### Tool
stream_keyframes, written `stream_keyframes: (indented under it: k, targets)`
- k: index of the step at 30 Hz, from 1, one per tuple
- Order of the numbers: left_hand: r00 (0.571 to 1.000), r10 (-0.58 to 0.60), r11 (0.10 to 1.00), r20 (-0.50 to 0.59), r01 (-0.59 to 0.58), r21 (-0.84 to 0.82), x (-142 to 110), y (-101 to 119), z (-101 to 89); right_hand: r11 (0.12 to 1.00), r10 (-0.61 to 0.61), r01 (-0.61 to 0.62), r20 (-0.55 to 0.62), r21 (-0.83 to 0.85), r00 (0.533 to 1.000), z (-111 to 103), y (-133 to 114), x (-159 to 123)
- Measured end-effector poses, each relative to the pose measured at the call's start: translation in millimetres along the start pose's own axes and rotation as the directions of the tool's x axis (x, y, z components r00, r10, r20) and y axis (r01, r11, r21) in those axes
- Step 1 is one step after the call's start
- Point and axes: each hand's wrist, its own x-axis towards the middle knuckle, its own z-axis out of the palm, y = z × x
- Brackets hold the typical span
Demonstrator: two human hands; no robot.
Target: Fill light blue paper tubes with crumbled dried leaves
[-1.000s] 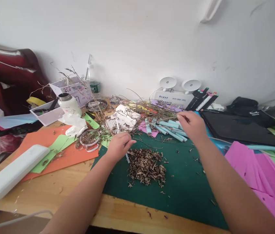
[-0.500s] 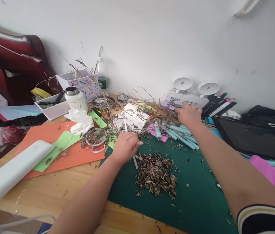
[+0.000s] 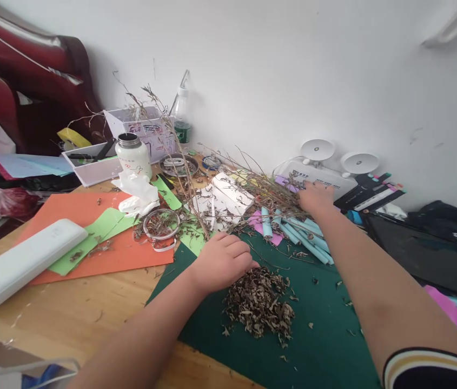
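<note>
Head view. Right hand (image 3: 317, 198) has gone from near the pale-blue paper rolls (image 3: 307, 247) to the far end of the dry stalks (image 3: 269, 190), by the white lamp unit (image 3: 336, 181). Its fingertips are hidden; can't tell whether it grips.

Left hand (image 3: 225, 263) has come nearer the crumbled-leaf pile (image 3: 258, 309) on the green mat (image 3: 321, 335): fingers curled narrow, thumb at the pile's back edge; can't tell if anything is pinched. My reading: attention now split between stalks and leaves.
</note>
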Motion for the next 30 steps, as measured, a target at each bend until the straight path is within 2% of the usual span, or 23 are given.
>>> stream_keyframes:
  k: [4,7,10,13,18,20,22,24,26,28,30]
  targets:
    - [1.0,-0.003,1.0,-0.03,0.002,-0.017,-2,0,2.9,0.993,-0.013,0.014,-0.012,0.119,1.0,3,6,-3]
    - [0.998,0.011,1.0,-0.066,-0.012,-0.011,-2,1,3.5,0.967,0.052,-0.048,-0.01,0.252,0.999,7,11,-3]
    - [0.997,0.031,1.0,-0.072,-0.031,-0.002,-1,4,2.5,0.9,0.14,-0.119,-0.019,0.42,0.99,11,14,-3]
    - [0.998,0.032,0.999,-0.063,-0.033,-0.008,1,5,1.4,0.781,0.19,-0.124,-0.045,0.612,0.981,17,14,-4]
    - [0.997,0.005,1.0,-0.075,-0.007,-0.024,-1,2,-0.8,0.515,0.167,-0.002,-0.098,0.857,0.981,29,13,-6]
    - [0.995,-0.035,0.999,-0.089,0.032,-0.037,-3,1,-4.5,0.413,0.156,0.044,-0.118,0.91,0.981,33,15,-6]
    - [0.988,-0.123,0.992,-0.095,0.119,-0.048,1,0,-11.4,0.327,0.162,0.069,-0.128,0.942,0.979,37,17,-7]
    - [0.973,-0.229,0.973,-0.04,0.228,-0.023,14,0,-20.5,0.253,0.172,0.075,-0.121,0.965,0.978,41,19,-7]
    - [0.953,-0.289,0.957,0.085,0.284,0.066,40,-1,-27.0,0.183,0.171,0.072,-0.104,0.98,0.98,44,19,-7]
    - [0.932,-0.273,0.957,0.239,0.237,0.167,73,-6,-24.5,0.117,0.164,0.064,-0.083,0.991,0.983,46,17,-6]
    - [0.893,-0.221,0.966,0.393,0.146,0.214,107,-15,-10.3,0.054,0.165,0.055,-0.064,0.997,0.984,46,15,-4]
